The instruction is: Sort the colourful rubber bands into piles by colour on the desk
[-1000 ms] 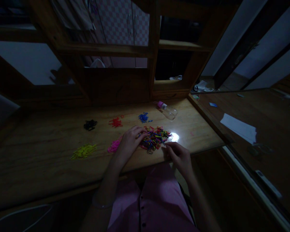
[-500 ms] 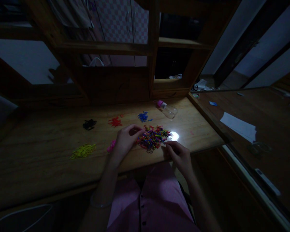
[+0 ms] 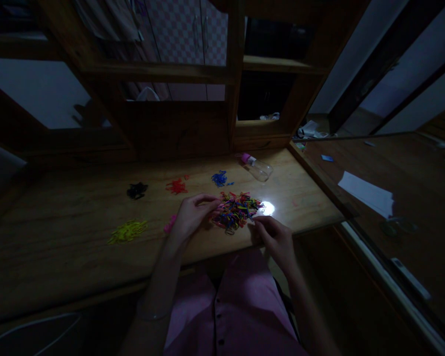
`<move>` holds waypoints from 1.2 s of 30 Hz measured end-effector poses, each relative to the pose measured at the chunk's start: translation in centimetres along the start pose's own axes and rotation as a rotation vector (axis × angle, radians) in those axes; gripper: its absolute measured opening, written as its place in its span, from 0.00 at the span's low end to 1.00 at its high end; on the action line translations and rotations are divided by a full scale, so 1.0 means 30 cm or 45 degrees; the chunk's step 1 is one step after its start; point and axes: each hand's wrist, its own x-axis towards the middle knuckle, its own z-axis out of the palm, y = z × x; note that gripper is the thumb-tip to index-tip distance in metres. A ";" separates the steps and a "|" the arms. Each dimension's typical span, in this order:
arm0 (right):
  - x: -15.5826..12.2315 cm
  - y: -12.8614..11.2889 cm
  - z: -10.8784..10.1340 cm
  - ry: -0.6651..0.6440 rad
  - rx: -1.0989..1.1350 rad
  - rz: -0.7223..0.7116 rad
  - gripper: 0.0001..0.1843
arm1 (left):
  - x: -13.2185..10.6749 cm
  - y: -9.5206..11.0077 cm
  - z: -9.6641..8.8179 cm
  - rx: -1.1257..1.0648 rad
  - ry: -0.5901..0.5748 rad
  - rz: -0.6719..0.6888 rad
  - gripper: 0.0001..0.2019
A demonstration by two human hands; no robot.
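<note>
A mixed heap of small coloured rubber bands (image 3: 238, 210) lies on the wooden desk between my hands. At its left edge, my left hand (image 3: 195, 215) pinches what looks like a pink rubber band (image 3: 219, 206) between thumb and fingers. My right hand (image 3: 274, 236) is closed at the heap's lower right edge, its fingertips on a dark rubber band (image 3: 251, 218). A pink pile (image 3: 170, 224) is partly hidden behind my left wrist. Sorted by colour, yellow (image 3: 128, 231), black (image 3: 137, 191), red (image 3: 177, 186) and blue (image 3: 219, 178) piles lie further left and behind.
A clear bottle (image 3: 258, 169) with a pink cap lies on its side behind the heap. Wooden shelving (image 3: 181, 128) rises at the desk's back. On the brown surface to the right are white papers (image 3: 367, 193), eyeglasses (image 3: 396, 226) and a long white object (image 3: 410, 278).
My left hand has shifted slightly left and its fingers have straightened a little at the heap's edge. My right hand stays nearly in place.
</note>
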 end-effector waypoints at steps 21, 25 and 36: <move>0.001 0.007 -0.001 -0.032 0.011 0.007 0.11 | -0.265 -0.004 -0.500 0.778 0.818 -0.113 0.09; 0.000 0.005 -0.001 -0.039 0.005 -0.014 0.12 | -0.258 -0.017 -0.436 0.845 0.701 -0.064 0.09; -0.007 0.006 0.001 -0.025 0.040 0.001 0.12 | -0.143 -0.065 -0.260 1.367 0.349 0.498 0.16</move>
